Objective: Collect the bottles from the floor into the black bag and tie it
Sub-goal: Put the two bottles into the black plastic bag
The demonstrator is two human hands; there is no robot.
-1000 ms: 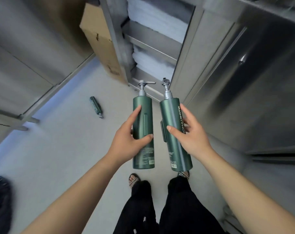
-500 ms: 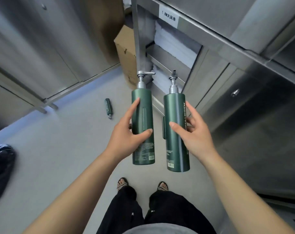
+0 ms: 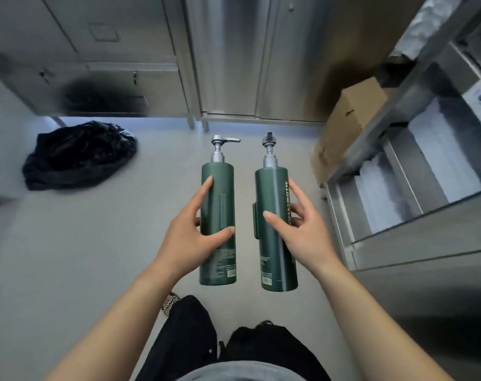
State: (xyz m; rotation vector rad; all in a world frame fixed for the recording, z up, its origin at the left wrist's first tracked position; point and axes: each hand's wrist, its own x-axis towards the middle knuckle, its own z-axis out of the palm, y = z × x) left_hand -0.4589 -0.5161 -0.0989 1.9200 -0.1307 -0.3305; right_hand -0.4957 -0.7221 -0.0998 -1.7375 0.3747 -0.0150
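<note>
I hold two tall green pump bottles upright in front of me, side by side and a little apart. My left hand grips the left green bottle around its middle. My right hand grips the right green bottle, which has white lettering down its side. The black bag lies crumpled on the grey floor at the left, well ahead of my left hand. No other bottle shows on the floor in this view.
Steel cabinets line the far wall. A cardboard box leans at the right beside a steel shelf rack with folded white linen. My legs in black trousers fill the lower middle.
My view has swung to the left: the black bag has come fully into sight, the rack and box have slid to the right, and the small green bottle on the floor has left the view.
</note>
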